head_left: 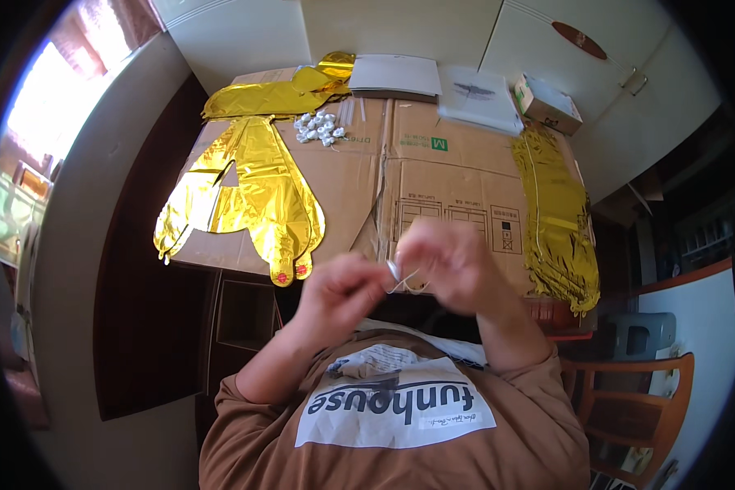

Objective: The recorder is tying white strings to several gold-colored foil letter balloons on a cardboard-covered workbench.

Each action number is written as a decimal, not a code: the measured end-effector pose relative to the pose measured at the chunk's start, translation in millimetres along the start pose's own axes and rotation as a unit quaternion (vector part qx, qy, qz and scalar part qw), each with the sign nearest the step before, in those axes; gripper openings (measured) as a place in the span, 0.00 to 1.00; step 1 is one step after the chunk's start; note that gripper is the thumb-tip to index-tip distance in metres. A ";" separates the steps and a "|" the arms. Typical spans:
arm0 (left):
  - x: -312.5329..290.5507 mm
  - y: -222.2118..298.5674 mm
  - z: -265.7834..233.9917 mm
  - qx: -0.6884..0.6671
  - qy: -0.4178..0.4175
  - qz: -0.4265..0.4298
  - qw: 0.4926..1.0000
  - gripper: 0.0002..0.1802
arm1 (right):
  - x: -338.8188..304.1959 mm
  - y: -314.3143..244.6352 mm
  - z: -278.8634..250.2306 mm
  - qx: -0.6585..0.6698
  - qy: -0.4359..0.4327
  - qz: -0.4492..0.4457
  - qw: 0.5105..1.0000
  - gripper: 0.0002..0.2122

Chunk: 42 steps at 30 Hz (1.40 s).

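Close to my chest, in front of the cardboard's near edge, my two hands meet. Closed in a pinch, my left hand (345, 287) holds a small white string bundle (394, 270) at its fingertips. A loose loop of white string (417, 286) hangs from it toward my right hand (449, 263). That hand is curled and slightly blurred, its fingers pinched around the string. On the cardboard, a pile of similar white bundles (318, 128) sits at the far left. Flat gold foil balloons (257, 188), the top one A-shaped, lie left of my hands.
Flattened cardboard (457, 184) covers the table. More gold foil (278, 98) lies at the far left, near a white box (394, 75). Farther right are a clear plastic packet (478, 98), a small carton (549, 104) and stacked gold foil pieces (554, 212). A wooden chair (684, 400) stands at right.
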State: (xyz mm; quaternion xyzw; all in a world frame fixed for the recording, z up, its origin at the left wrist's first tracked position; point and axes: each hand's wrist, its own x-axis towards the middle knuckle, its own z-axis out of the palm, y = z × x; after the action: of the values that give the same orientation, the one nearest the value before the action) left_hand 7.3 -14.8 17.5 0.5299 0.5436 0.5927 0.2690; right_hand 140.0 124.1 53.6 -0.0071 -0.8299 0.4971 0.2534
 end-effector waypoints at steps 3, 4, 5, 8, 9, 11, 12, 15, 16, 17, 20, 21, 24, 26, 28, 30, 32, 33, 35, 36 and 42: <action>-0.2 13.8 -9.8 -0.137 0.000 -0.048 0.989 0.07 | 4.7 10.5 -6.1 -0.064 -0.018 0.023 0.998 0.06; 3.8 11.5 -10.9 -0.199 0.080 -0.057 0.975 0.08 | -4.0 5.8 1.2 -0.068 -0.077 0.007 0.995 0.06; 11.3 14.8 -19.6 0.023 0.083 -0.030 0.996 0.07 | -8.5 2.8 8.0 -0.068 -0.138 -0.010 0.988 0.06; 1.6 -2.3 1.2 -0.049 -0.027 -0.059 0.997 0.04 | 5.6 -1.1 -6.6 -0.037 0.005 -0.009 0.999 0.06; 1.8 7.3 0.7 -0.033 -0.079 -0.038 0.996 0.05 | 8.5 0.7 -12.1 -0.066 0.045 0.006 0.997 0.07; -0.6 7.4 -5.3 -0.272 -0.018 -0.102 0.957 0.05 | 0.8 13.3 -1.0 -0.029 -0.021 0.042 0.998 0.07; 6.1 7.4 -8.1 -0.337 0.022 -0.083 0.937 0.06 | -6.3 10.8 7.9 -0.039 -0.053 0.013 0.998 0.07; 11.9 -11.9 -0.9 -0.098 0.093 -0.078 0.988 0.06 | -5.9 0.1 10.6 -0.033 -0.039 -0.025 0.998 0.08; 3.1 -10.3 -1.9 -0.023 0.032 -0.072 0.997 0.06 | 1.1 -0.7 2.1 -0.050 -0.016 -0.013 0.999 0.07; -1.8 -6.6 2.2 -0.029 -0.006 -0.053 0.998 0.05 | 6.9 1.1 -7.1 -0.070 0.010 0.001 0.998 0.07; 2.3 5.1 -6.5 -0.247 -0.016 -0.085 0.965 0.06 | 0.2 25.8 0.2 -0.076 0.006 -0.028 0.997 0.05; 6.2 1.7 -10.1 -0.302 0.006 -0.077 0.950 0.07 | -0.9 26.1 10.0 -0.062 -0.014 -0.036 0.997 0.04; 6.7 -15.7 -3.5 -0.205 0.074 -0.112 0.969 0.08 | 2.1 7.3 15.0 -0.074 -0.015 -0.063 0.995 0.05; -0.1 -14.4 -2.5 -0.122 0.006 -0.106 0.987 0.08 | 9.3 5.0 2.4 -0.071 0.007 -0.050 0.996 0.07; -6.3 -7.0 -7.2 -0.284 -0.059 -0.169 0.942 0.08 | 10.3 18.5 1.1 -0.060 0.003 0.001 0.998 0.08; -2.5 0.0 -10.1 -0.431 -0.030 -0.132 0.892 0.09 | 6.4 32.4 12.4 -0.021 -0.012 0.021 0.999 0.08; 6.2 11.4 -11.7 -0.436 0.044 -0.079 0.895 0.09 | -8.8 25.8 28.5 -0.020 -0.009 -0.005 1.000 0.08; 6.7 -3.6 -10.1 -0.280 0.160 -0.085 0.943 0.08 | -10.6 22.0 32.2 -0.017 -0.008 -0.016 1.000 0.08; 5.5 -13.4 -8.5 -0.048 0.152 -0.038 0.987 0.06 | -6.5 9.6 19.1 0.004 0.024 -0.023 0.999 0.08; 0.9 -13.6 -4.3 0.007 0.112 -0.037 0.993 0.05 | -1.7 2.6 7.6 0.013 0.037 -0.007 0.999 0.08; 1.4 -1.6 -13.9 -0.360 0.021 -0.112 0.926 0.07 | -2.8 40.0 23.7 -0.059 0.006 0.001 0.998 0.06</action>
State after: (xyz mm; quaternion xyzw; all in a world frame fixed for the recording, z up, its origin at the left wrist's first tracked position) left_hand -6.4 -18.2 18.6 0.3204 0.3554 0.7254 0.4949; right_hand 122.7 124.1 10.3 -0.0259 -0.8560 0.4477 0.2572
